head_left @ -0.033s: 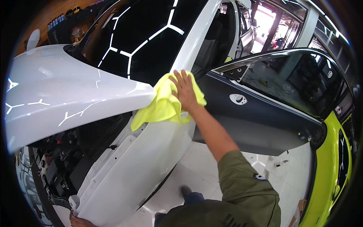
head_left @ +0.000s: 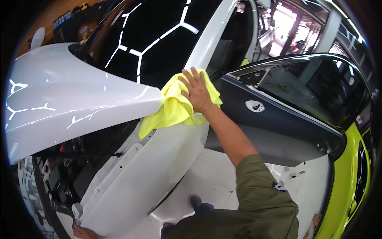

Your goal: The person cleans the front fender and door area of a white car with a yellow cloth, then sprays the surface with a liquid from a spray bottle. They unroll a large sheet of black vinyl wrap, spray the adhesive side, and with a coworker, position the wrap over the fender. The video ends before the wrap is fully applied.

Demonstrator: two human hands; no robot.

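Note:
A bright yellow microfiber cloth [head_left: 171, 105] is draped over the rear top of a white car fender [head_left: 151, 167], by the base of the windshield pillar. On it lies my right hand [head_left: 197, 91], fingers spread and palm down, pressing the cloth to the bodywork. One corner of the cloth hangs toward the engine bay, beside the tip of the raised white hood [head_left: 99, 93]. At the lower left, my left hand [head_left: 84, 232] touches the front end of the fender; its fingers are largely hidden.
An open dark grey car door [head_left: 274, 125] stands to the right. The engine bay [head_left: 75, 171] lies exposed at left under the hood. Beyond the door is a lime-green car [head_left: 348, 175]. A small bottle [head_left: 296, 174] lies on the pale tiled floor [head_left: 215, 171].
My right hand and the cloth have shifted slightly up and to the right, toward the windshield pillar. My left hand stays at the fender's front end.

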